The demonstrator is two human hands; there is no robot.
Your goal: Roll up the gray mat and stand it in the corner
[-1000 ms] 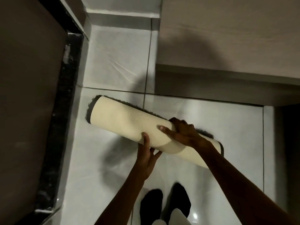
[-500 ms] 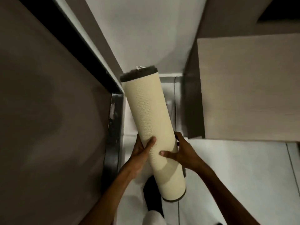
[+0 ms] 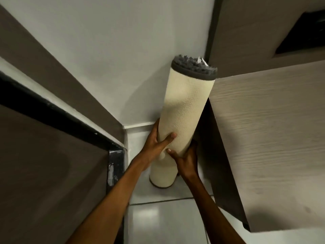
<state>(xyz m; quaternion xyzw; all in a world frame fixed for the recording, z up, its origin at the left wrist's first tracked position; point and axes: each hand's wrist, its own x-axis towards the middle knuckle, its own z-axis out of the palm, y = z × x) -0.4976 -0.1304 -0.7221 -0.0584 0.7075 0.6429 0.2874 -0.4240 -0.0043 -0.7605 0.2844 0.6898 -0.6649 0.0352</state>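
The gray mat (image 3: 186, 106) is rolled into a tight tube, its cream backing outward and gray pile showing at the top end. It stands nearly upright on the white tiled floor, leaning into the corner between the white wall and a wooden cabinet. My left hand (image 3: 158, 141) grips the lower part of the roll from the left, thumb across its front. My right hand (image 3: 186, 157) holds it from the right, just below the left hand. The bottom end of the roll rests on the floor.
A wood-grain cabinet top (image 3: 267, 141) juts out on the right, right beside the roll. A dark door with a black frame (image 3: 58, 110) fills the left. White floor tiles (image 3: 163, 219) lie between them, below my arms.
The roll went from lying across the floor, to lifted and tilted in both hands, to standing on end in the corner. Both hands slid lower on it.
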